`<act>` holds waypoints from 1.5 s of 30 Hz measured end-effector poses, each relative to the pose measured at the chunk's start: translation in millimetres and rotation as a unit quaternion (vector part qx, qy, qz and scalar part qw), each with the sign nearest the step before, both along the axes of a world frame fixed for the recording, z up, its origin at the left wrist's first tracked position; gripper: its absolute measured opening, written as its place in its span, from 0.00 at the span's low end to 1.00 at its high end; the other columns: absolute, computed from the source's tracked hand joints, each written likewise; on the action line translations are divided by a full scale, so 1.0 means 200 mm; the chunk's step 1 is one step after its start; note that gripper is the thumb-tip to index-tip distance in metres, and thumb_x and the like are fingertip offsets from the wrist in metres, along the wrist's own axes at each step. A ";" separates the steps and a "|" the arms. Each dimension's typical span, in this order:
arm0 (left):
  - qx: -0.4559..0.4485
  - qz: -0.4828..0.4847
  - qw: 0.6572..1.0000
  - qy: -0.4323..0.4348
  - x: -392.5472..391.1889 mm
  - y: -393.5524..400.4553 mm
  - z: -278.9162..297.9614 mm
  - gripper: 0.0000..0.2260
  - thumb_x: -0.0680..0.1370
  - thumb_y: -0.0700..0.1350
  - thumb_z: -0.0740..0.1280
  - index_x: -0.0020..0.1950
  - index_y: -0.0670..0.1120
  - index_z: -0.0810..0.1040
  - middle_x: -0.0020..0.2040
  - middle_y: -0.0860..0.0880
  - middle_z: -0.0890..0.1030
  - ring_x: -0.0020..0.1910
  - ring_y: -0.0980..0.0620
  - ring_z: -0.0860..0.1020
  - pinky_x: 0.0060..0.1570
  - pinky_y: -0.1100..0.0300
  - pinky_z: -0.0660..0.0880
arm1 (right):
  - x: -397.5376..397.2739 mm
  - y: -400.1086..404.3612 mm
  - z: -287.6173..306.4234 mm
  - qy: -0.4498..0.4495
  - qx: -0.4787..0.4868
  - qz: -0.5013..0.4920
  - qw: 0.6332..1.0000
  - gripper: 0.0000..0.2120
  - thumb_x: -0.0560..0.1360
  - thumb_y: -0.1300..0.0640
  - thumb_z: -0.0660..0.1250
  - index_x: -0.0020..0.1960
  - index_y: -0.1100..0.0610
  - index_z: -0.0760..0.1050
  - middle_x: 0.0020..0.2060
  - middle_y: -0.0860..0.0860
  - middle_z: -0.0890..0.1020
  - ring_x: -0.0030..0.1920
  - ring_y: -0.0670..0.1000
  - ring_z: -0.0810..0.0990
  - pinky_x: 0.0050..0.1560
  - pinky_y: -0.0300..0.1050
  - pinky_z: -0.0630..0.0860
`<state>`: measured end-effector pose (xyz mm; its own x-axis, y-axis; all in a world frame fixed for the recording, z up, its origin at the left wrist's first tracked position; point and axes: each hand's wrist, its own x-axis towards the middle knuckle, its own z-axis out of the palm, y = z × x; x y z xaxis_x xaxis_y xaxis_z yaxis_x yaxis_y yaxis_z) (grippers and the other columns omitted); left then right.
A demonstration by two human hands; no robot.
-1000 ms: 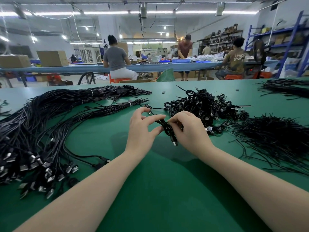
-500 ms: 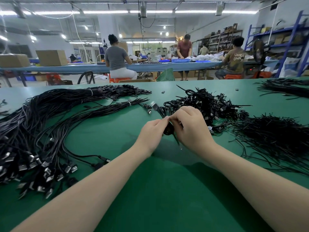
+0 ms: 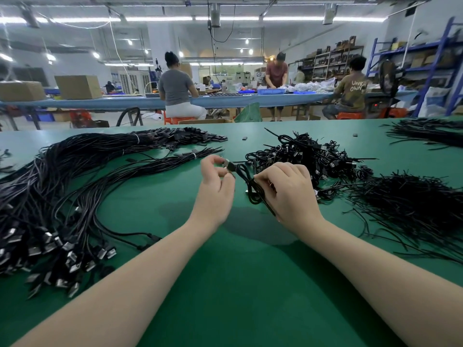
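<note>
A short coiled black cable (image 3: 246, 180) hangs between my two hands above the green table (image 3: 225, 284). My left hand (image 3: 216, 186) pinches the cable's plug end between thumb and fingertips. My right hand (image 3: 288, 191) grips the looped middle of the cable, and a thin black tie sticks out below its fingers. Behind my right hand lies a pile of bundled cables (image 3: 308, 156).
A big sheaf of long black cables (image 3: 62, 196) with metal plugs covers the left of the table. A heap of black ties (image 3: 411, 204) lies at the right, and more strands (image 3: 428, 132) lie at the far right. Three people work at a blue bench (image 3: 125, 102) beyond.
My left hand has let go of the bundle's middle, moved left and up, and now pinches the plug end. My right hand has dropped slightly with the coil.
</note>
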<state>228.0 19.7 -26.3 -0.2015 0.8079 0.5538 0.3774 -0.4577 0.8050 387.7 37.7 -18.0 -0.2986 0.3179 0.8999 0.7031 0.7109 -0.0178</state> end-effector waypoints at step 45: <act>-0.485 0.355 0.592 0.537 -0.96 -0.14 0.36 0.12 0.75 0.47 0.67 0.58 0.46 0.79 0.55 0.50 0.78 0.56 0.46 0.78 0.46 0.54 0.72 | -0.29 -0.05 -0.08 -0.176 -0.332 -0.100 0.921 0.15 0.79 0.47 0.57 0.61 0.51 0.75 0.57 0.51 0.78 0.60 0.55 0.74 0.56 0.47 0.73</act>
<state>36.2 -7.6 44.8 -0.6333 0.7738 0.0157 0.7302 0.6041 -0.3193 328.7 28.4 -33.7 -0.4108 0.8437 0.3454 0.8637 0.4815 -0.1488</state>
